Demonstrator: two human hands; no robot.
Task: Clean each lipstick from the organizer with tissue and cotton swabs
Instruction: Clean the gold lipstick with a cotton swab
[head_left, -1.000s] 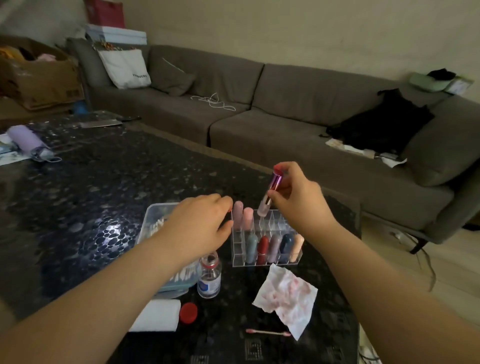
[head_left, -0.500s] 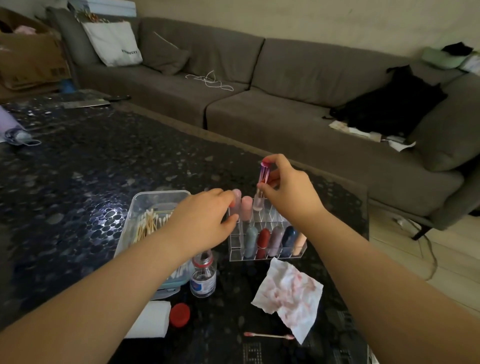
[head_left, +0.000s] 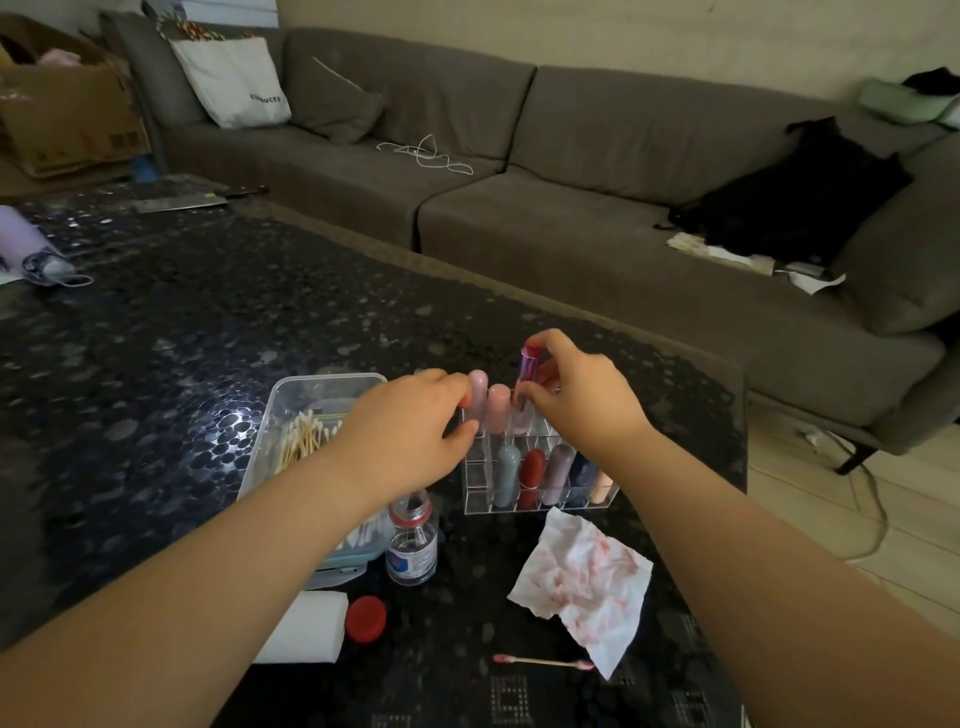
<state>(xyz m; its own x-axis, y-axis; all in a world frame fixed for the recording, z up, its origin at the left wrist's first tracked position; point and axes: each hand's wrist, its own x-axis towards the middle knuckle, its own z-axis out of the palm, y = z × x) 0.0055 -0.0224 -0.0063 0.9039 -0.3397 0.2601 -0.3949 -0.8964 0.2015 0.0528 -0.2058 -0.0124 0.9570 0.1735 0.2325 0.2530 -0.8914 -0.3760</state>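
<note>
Right hand (head_left: 582, 400) pinches a purple-capped lip gloss tube (head_left: 525, 387) upright, its base in a back-row cell of the clear acrylic organizer (head_left: 540, 501). Left hand (head_left: 410, 431), fingers curled, grips the organizer's left end beside a pink lipstick (head_left: 477, 397). A stained tissue (head_left: 584, 582) lies just in front.

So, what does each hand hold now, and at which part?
The right hand pinches the purple-capped lip gloss tube at its cap, the tube's lower end in the organizer. The left hand touches the organizer's left edge; whether it grips cannot be told.
</note>
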